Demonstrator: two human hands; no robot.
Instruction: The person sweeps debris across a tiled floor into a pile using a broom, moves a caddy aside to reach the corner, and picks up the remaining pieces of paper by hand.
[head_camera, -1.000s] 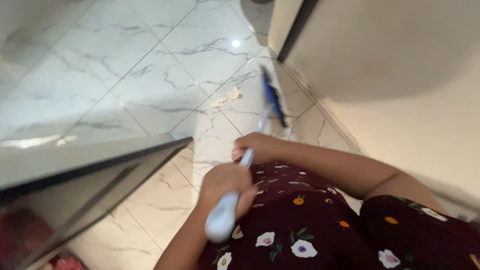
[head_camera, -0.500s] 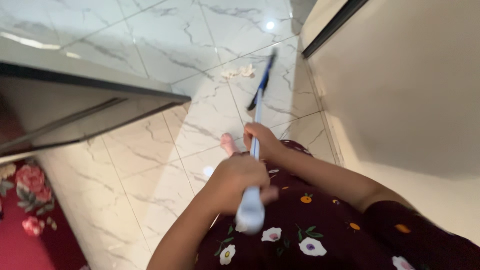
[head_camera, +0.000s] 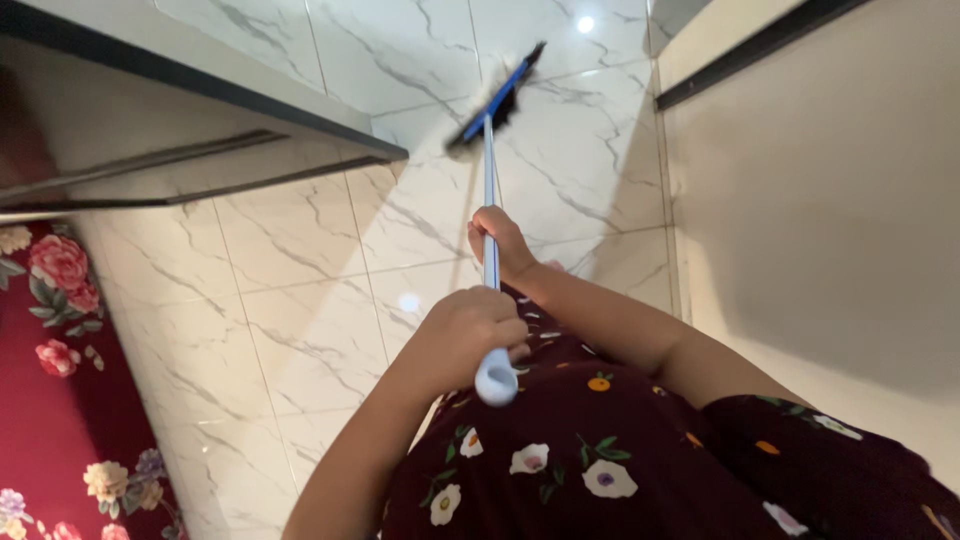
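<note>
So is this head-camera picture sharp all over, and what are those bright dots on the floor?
Head view: the broom head is smeared by motion blur, while the left hand and right hand on the white handle look fairly crisp. Two small glare spots from a lamp sit on the glossy marble floor. A soft shadow darkens the beige wall.

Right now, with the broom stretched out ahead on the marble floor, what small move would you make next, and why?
Probably a short pull of the broom back toward the body. Its dark, blue-backed head sits far out on the floor, near the corner of the dark-edged ledge, and the left hand grips the handle's end while the right hand grips further down.
</note>
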